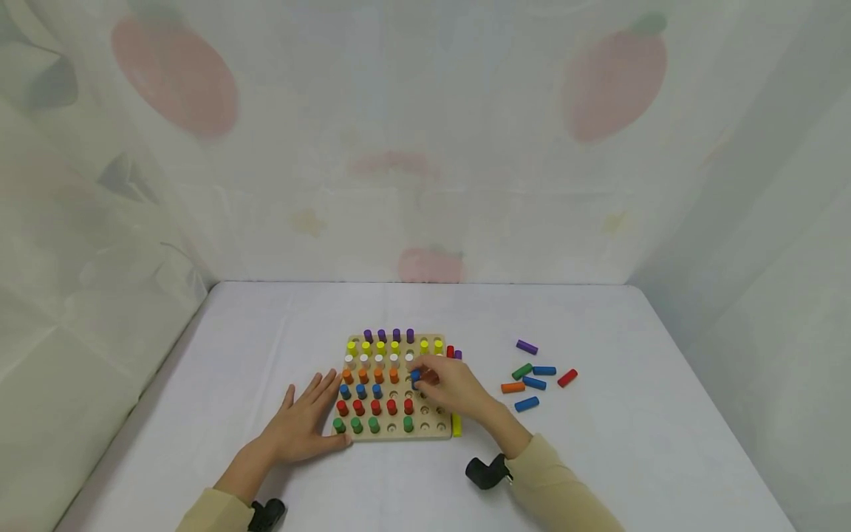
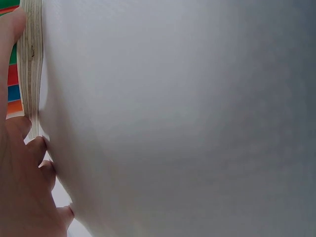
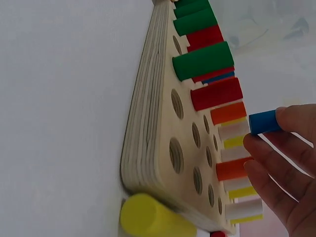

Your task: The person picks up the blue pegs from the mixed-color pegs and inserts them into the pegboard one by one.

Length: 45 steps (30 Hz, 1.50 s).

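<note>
A wooden pegboard (image 1: 417,436) lies on the white table, with rows of purple, yellow, white, orange, blue, red and green pegs upright in its holes. My right hand (image 1: 455,388) pinches a blue peg (image 3: 264,122) between thumb and fingertips above the board. In the right wrist view the peg is apart from the holes below it. The left hand (image 1: 299,428) lies along the board's left side, fingers spread and fairly straight. Its thumb touches the front left corner, and in the left wrist view fingertips meet the layered wooden edge (image 2: 32,59).
Loose pegs lie right of the board: a purple peg (image 1: 527,346), a green peg (image 1: 521,372), an orange peg (image 1: 513,388), a red peg (image 1: 567,378) and several blue ones. A yellow peg (image 1: 456,425) lies against the board's right edge. Pale curtains surround the table.
</note>
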Tool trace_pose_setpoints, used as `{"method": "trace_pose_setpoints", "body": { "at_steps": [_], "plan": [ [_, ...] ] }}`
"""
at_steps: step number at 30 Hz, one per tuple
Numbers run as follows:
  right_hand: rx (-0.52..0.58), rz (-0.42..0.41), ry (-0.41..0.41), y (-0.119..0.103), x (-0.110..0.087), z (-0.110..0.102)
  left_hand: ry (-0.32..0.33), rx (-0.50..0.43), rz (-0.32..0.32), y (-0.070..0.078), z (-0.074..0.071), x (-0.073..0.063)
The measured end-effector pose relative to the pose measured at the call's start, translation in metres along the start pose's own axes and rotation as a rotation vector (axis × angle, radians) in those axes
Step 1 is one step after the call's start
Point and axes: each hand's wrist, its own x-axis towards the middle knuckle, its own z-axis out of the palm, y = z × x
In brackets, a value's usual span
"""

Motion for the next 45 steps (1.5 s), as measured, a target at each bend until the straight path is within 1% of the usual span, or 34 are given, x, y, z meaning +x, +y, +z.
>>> {"method": "trace_pose_setpoints", "body": {
  "at_steps": [6,9,16,22,28,35,45],
  "plan": [
    [-0.012,0.016,-0.028,-0.006,0.006,0.01,0.002,0.001,0.002,0.0,0.0,0.0],
    [-0.019,0.008,-0.04,-0.007,0.009,0.016,0.001,0.0,0.003,0.0,0.0,-0.001],
    [-0.053,-0.007,-0.042,-0.01,0.015,0.026,0.003,0.002,0.006,-0.001,0.001,-0.001],
    [-0.045,-0.03,-0.037,-0.009,0.018,0.032,0.003,-0.001,0.005,-0.001,0.001,-0.001],
    [-0.046,-0.032,-0.038,-0.008,0.019,0.034,0.002,-0.009,0.003,0.0,0.0,-0.001],
    [-0.046,-0.025,-0.034,-0.008,0.021,0.036,-0.003,0.012,0.0,-0.001,0.001,0.0],
    [-0.059,-0.024,-0.034,-0.007,0.022,0.037,-0.002,-0.007,0.002,0.0,0.0,0.0]
  ]
}}
